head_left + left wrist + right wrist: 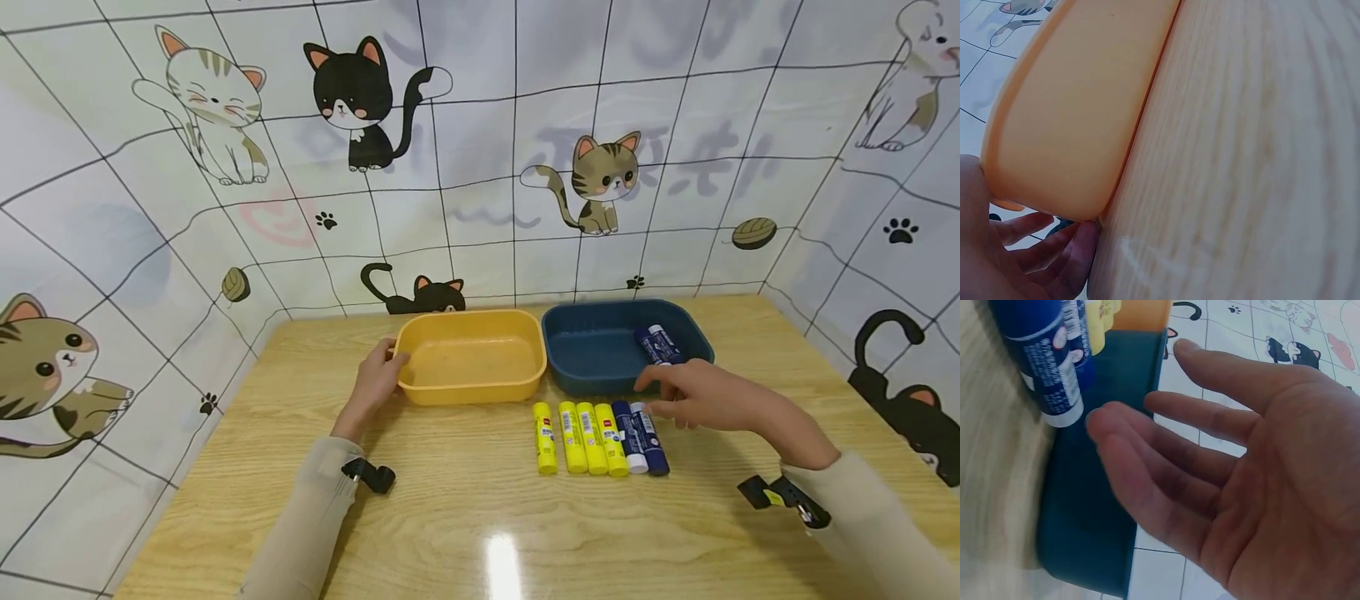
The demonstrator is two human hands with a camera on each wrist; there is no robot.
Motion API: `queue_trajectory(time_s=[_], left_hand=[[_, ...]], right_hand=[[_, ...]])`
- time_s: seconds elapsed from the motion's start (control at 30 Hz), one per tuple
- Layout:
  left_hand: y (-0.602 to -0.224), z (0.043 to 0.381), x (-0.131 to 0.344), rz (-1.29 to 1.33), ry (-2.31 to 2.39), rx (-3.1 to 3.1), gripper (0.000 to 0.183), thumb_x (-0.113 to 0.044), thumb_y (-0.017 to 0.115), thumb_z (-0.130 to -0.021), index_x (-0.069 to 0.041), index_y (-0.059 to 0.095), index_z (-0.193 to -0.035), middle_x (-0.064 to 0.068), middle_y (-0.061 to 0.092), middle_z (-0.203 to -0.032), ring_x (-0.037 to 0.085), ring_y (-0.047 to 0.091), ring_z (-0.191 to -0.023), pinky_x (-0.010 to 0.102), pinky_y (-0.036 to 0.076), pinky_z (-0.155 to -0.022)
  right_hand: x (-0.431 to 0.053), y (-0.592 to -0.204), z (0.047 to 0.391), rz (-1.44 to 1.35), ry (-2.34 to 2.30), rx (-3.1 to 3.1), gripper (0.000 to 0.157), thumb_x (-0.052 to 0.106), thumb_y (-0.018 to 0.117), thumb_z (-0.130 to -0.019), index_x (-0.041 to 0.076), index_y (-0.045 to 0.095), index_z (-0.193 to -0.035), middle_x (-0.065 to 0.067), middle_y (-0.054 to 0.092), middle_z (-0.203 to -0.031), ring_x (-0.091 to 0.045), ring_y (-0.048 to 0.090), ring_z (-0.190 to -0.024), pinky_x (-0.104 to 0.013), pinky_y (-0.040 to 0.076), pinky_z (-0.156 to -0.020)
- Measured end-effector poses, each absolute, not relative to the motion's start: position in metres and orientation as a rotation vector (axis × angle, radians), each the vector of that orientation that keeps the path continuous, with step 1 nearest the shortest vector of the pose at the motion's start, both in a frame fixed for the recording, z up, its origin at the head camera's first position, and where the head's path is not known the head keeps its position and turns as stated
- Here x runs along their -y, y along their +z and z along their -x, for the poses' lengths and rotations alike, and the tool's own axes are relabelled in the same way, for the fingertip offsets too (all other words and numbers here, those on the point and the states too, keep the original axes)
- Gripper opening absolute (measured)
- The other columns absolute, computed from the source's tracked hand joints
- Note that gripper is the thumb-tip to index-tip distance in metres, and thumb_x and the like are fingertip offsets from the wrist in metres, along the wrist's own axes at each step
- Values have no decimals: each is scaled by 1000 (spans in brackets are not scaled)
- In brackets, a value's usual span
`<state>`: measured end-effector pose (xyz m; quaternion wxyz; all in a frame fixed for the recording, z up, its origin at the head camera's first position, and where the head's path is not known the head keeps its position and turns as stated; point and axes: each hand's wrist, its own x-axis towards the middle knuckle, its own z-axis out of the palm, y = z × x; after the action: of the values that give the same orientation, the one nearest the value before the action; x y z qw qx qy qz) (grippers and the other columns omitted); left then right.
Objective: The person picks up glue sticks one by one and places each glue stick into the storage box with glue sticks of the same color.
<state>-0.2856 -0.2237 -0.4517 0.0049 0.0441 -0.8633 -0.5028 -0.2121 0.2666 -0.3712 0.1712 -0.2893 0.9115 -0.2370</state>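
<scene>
A person works with 2 bare hands at a wood-grain tabletop, against a white wall covering printed with cartoon cats. A yellow tub stands on the left and a blue tub on the right, their near ends side by side.

In front of them lie 4 yellow glue sticks and 2 blue glue sticks. The leftmost yellow stick lies a little apart; the other 3 and the 2 blue sticks form a close row, the blue pair at the right end. Another 2 blue sticks lie inside the blue tub, towards its right side.

The left hand grips the left end of the yellow tub, thumb over the rim and fingers outside. The right hand holds nothing; its fingers are loosely bent, and the right wrist view shows a gap between the fingertips and the nearest blue stick.

The work looks like sorting glue sticks by colour, apparently at the step of reaching for a blue stick from the row. The next move seems to call for the right hand to pinch the rightmost blue stick without nudging its neighbour, then lift it over the blue tub's near wall, while the left hand steadies the yellow tub.
</scene>
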Motion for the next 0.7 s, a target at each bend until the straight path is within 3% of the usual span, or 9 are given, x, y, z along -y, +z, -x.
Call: queue_trajectory(time_s=[0.4,0.7], left_hand=[[-452,285,223,-116,-1570,2701,43,-28,49,-107,-5,52,-143,24,61,-128,28,67,-93,27,58,-62],[-451,285,223,-109,-1565,2702,43,-29,50,-107,-6,52,-143,24,61,-126,28,67,-93,28,58,-64]], right_hand=[[-269,-390,210,640,-763,-2473,59,35,69,-99,0,51,-143,-1,69,-83,-18,68,-69,-30,57,-59],[-271,-405,216,529,-822,-2352,71,36,76,-94,3,44,-148,-5,66,-82,-21,64,-67,-33,56,-61]])
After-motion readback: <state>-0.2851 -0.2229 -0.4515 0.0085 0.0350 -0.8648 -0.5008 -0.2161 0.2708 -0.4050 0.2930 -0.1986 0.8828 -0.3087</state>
